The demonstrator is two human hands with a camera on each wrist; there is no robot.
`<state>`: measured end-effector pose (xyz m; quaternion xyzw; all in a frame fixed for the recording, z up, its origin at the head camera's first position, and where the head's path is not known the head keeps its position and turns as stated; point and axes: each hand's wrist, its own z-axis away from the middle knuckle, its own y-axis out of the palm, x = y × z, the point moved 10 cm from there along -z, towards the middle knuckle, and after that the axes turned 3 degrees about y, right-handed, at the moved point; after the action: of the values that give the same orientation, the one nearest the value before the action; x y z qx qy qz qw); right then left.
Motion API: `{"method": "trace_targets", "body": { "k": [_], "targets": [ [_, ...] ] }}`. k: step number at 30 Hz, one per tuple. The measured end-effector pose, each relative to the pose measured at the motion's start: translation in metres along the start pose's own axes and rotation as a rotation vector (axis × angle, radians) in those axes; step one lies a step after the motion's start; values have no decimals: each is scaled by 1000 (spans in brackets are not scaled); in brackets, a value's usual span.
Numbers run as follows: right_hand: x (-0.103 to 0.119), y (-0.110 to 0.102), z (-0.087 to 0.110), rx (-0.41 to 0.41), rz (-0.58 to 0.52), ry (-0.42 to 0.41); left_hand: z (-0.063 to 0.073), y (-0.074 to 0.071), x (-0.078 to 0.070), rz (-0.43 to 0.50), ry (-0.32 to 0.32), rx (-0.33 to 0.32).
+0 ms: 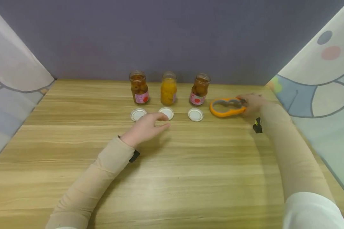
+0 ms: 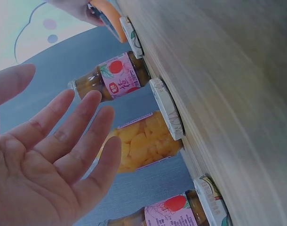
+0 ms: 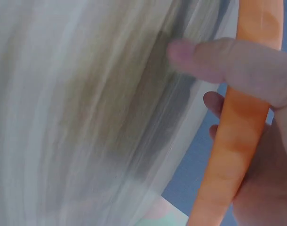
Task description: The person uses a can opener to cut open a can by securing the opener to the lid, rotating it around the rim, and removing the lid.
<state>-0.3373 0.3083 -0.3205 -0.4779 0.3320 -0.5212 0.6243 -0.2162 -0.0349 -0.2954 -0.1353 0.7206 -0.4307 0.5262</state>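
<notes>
My right hand [image 1: 253, 104] holds an orange jar opener [image 1: 230, 112] with grey-lined scalloped openings at the table's right. In the right wrist view its thumb crosses the orange edge and fingertips show behind it. My left hand [image 1: 146, 128] hovers near the lids, fingers spread and loosely bent, holding nothing. Three glass jars stand uncapped at the back: one with dark fruit [image 1: 139, 89], a middle one with yellow fruit [image 1: 168, 91], and another with dark fruit [image 1: 200, 90]. A white lid lies before each: left lid [image 1: 138, 114], middle lid [image 1: 168, 112], right lid [image 1: 195, 115].
The wood-grain table [image 1: 189, 178] spans the view. A dark grey panel [image 1: 172, 38] rises behind the jars. Printed cartoon cloth walls stand at left [image 1: 14, 63] and right [image 1: 326, 95], the right one close to my right arm.
</notes>
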Motion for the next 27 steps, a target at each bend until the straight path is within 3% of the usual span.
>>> {"method": "trace_targets", "body": {
  "k": [3, 12, 21, 27],
  "targets": [
    [-6, 3, -2, 8, 7, 40, -1, 3, 0, -6, 1, 12],
    [-16, 16, -13, 40, 19, 51, -2, 8, -2, -19, 5, 20],
    [-20, 24, -16, 83, 117, 85, -1, 11, 0, -8, -22, 29],
    [-20, 30, -17, 116, 148, 98, -2, 11, -2, -4, -1, 23]
  ]
}}
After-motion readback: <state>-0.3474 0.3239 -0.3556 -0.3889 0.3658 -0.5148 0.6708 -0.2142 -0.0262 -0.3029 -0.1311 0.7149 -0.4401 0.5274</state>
